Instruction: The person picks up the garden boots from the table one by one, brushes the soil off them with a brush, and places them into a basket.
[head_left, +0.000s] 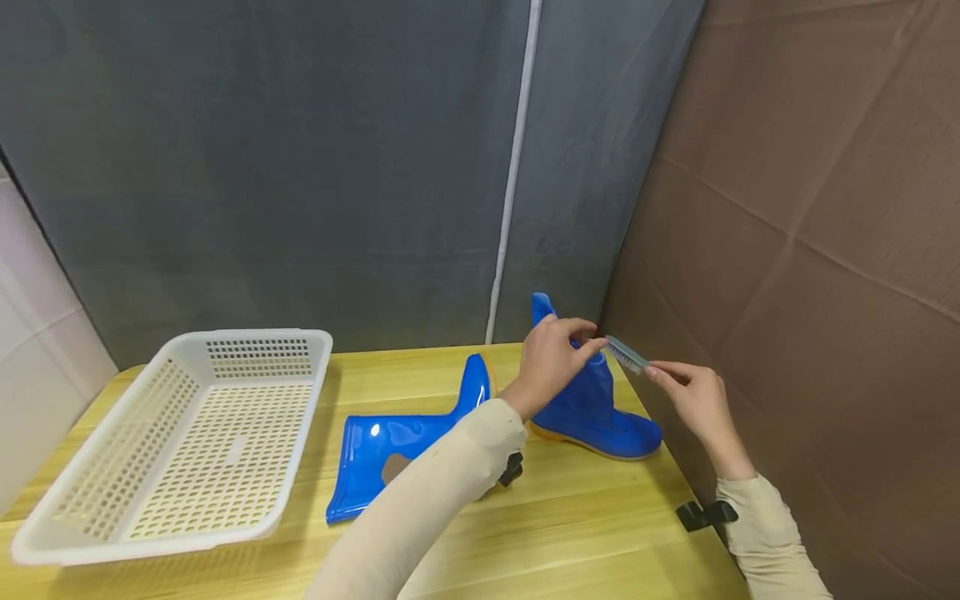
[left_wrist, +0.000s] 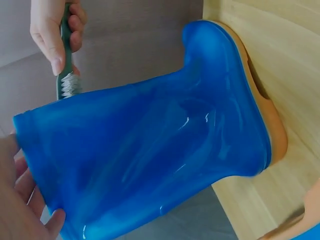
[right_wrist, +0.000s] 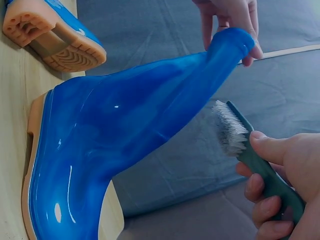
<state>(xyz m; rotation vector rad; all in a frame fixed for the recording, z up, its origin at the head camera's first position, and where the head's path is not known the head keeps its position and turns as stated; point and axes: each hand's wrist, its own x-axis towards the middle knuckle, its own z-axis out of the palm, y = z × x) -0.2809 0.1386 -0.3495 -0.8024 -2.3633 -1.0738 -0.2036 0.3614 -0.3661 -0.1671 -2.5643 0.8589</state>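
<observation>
Gap between brush (right_wrist: 259, 164) and upright boot (right_wrist: 112, 117)

Soft, even light fills the head view, with a faint shadow on the tabletop (head_left: 585, 533) beside the basket (head_left: 296, 450). White glare spots the lying boot (head_left: 423, 429); glints streak the raised boot (right_wrist: 100, 135) in both wrist views. The brush (right_wrist: 260, 170) has slightly blurred bristles.
</observation>
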